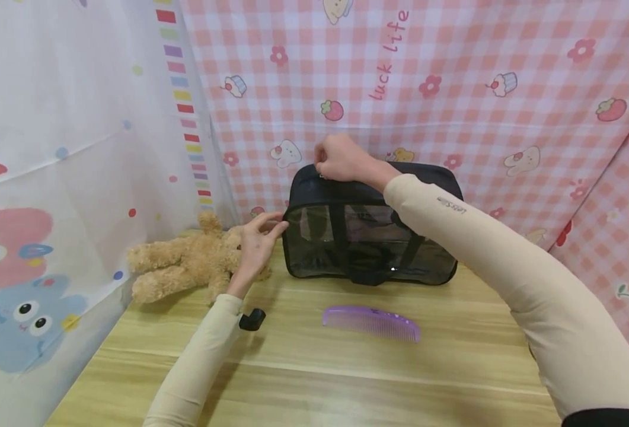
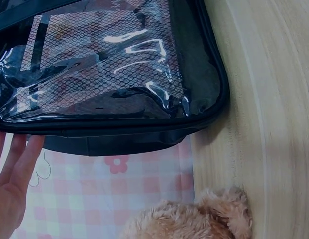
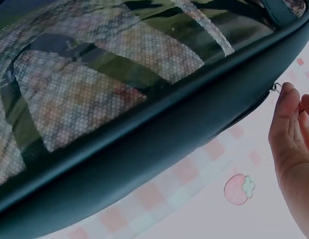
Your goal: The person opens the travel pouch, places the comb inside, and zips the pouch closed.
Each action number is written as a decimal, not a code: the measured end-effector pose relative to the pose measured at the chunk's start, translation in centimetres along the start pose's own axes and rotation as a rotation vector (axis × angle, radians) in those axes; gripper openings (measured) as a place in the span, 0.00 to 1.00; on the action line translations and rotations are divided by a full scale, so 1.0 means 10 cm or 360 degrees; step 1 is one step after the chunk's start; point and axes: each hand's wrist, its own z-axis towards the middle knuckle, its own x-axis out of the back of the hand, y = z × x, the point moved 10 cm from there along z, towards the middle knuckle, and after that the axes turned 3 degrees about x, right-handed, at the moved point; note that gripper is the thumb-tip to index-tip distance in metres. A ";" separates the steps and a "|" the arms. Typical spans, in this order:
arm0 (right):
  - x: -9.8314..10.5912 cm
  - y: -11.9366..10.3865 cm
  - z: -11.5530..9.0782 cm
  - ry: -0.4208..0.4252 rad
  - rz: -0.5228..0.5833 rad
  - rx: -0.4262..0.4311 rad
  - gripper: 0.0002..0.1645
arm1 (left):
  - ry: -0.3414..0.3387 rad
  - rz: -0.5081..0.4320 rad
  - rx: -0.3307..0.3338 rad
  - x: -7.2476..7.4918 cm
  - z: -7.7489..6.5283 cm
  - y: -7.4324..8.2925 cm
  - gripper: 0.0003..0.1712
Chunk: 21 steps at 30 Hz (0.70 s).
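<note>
A black bag (image 1: pixel 314 243) with clear panels and dark straps stands upright at the back of the table. My right hand (image 1: pixel 341 157) is over its top left part. Seen from the right wrist, this hand (image 3: pixel 293 144) pinches a small metal zipper pull (image 3: pixel 276 87) on the zipper along the bag's edge. At the bag's upper left side, my left hand (image 1: pixel 258 240) holds the edge between thumb and fingers. In the left wrist view, the fingers (image 2: pixel 26 162) reach the black piping, and mesh (image 2: pixel 104 59) shows through the clear panel.
A tan teddy bear (image 1: pixel 186 261) lies left of the bag, behind my left hand. In front of the bag, a purple comb (image 1: pixel 370 320) lies on the wooden table (image 1: pixel 314 385). Patterned curtains (image 1: pixel 453 53) hang right behind and at both sides.
</note>
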 end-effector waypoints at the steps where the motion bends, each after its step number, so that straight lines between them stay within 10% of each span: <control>1: -0.01 -0.02 0.02 -0.0002 -0.0004 0.0005 0.10 | -0.0001 -0.0004 -0.0009 0.00 0.00 0.00 0.13; 21: 0.14 -0.10 -0.20 -0.0058 0.0119 0.0046 0.12 | -0.0008 0.0019 -0.0092 0.01 -0.04 0.02 0.12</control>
